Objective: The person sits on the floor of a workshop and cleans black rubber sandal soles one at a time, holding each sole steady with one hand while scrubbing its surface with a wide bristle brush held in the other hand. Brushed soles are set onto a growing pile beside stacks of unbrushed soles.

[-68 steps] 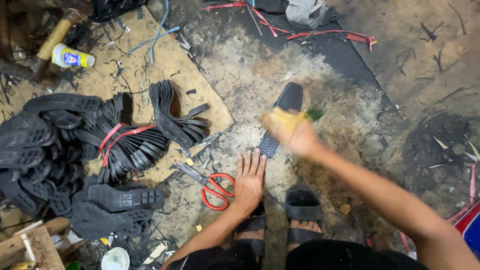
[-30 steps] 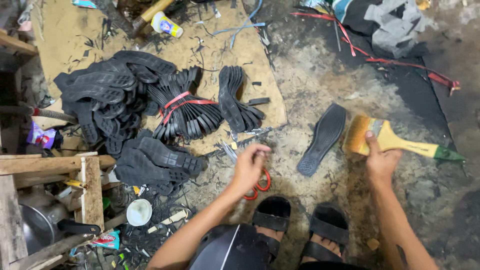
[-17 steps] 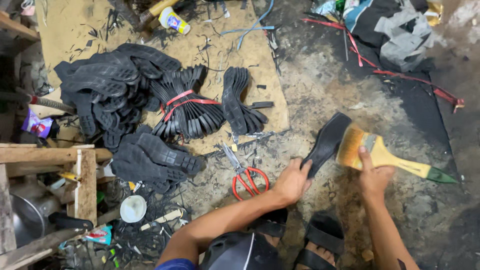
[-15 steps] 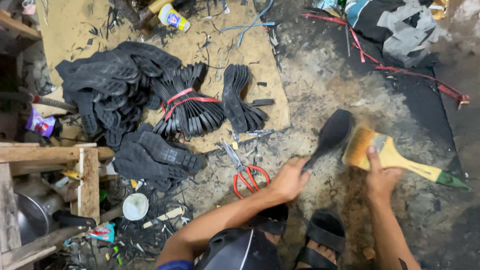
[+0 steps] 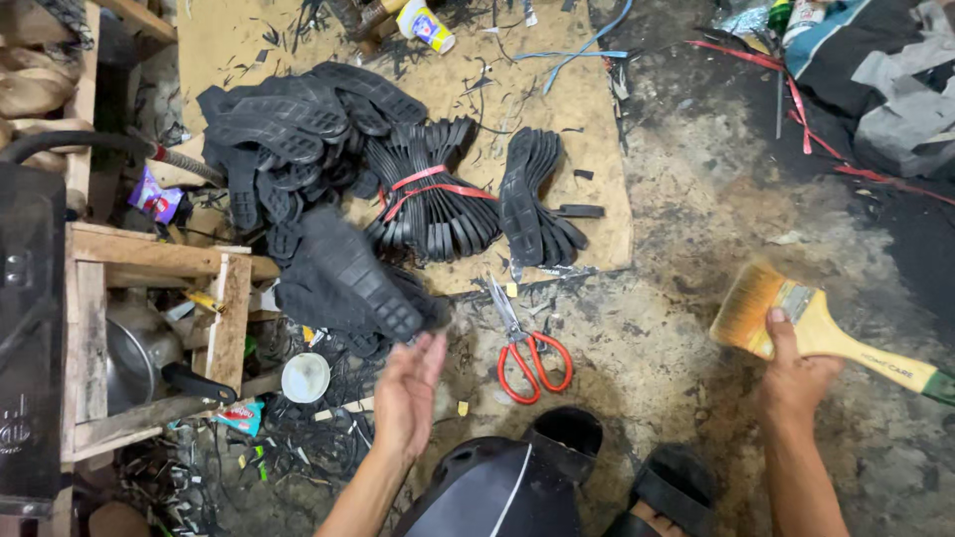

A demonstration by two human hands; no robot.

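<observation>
My right hand (image 5: 793, 376) grips a wide paintbrush (image 5: 796, 320) with yellow bristles and a pale wooden handle, held low over the dirty floor at the right. My left hand (image 5: 408, 393) is spread with nothing in it, fingers pointing at a heap of black rubber shoe soles (image 5: 288, 139). A blurred black sole (image 5: 346, 283) sits at the near edge of that heap, just beyond my fingertips. Red-handled scissors (image 5: 532, 358) lie on the floor between my hands.
A bundle of soles tied with a red band (image 5: 428, 199) and a loose stack of soles (image 5: 532, 194) rest on a cardboard sheet (image 5: 587, 119). A wooden frame (image 5: 159, 261) with a metal pot stands at left. A white cup (image 5: 305, 376) and scraps lie nearby. Cloth (image 5: 895, 80) is piled top right.
My left hand held a black sole beside the brush; it has swung left to the heap and let go. The right hand and brush stayed at the right.
</observation>
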